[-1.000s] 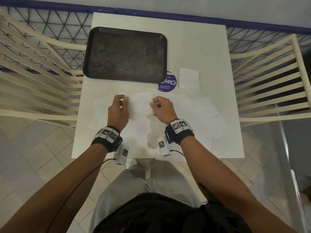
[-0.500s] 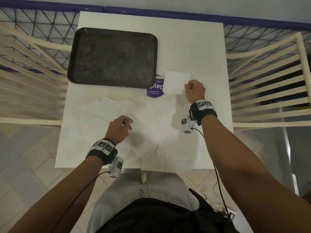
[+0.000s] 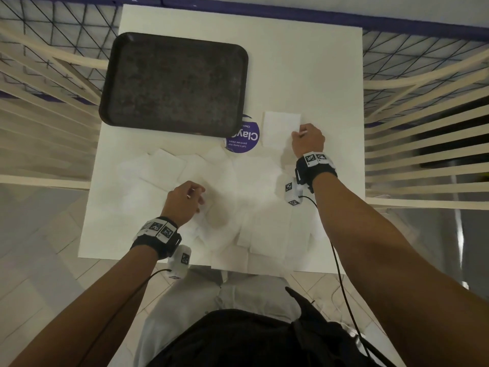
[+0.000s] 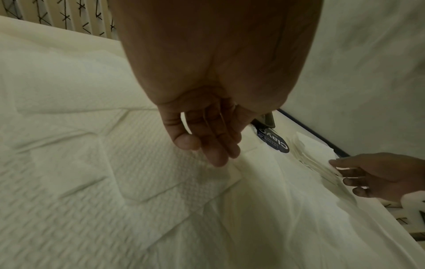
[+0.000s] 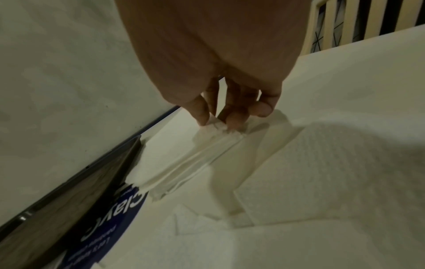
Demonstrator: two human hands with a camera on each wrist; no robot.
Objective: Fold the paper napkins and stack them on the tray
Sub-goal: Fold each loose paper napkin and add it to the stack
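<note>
1. White paper folded stack (image 3: 281,129) sits on the surface (image 3: 317,75) just right of the dark tray (image 3: 174,83), not on it; right hand (image 3: 308,140) grip pinches its near edge.
2. Risk: thin layers fan apart or slip if lifted by one edge.
3. Left hand (image 3: 182,201) grip relaxed, open, over loose napkins (image 3: 238,207); could drag them off.

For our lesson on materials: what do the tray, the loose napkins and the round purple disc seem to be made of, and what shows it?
Tray: probably hard plastic, with a dark, mottled matt face and a moulded rim.
Loose napkins: thin white paper, embossed with dots and creased.
Round purple disc: likely a printed sticker, flat and smooth with white lettering.
</note>
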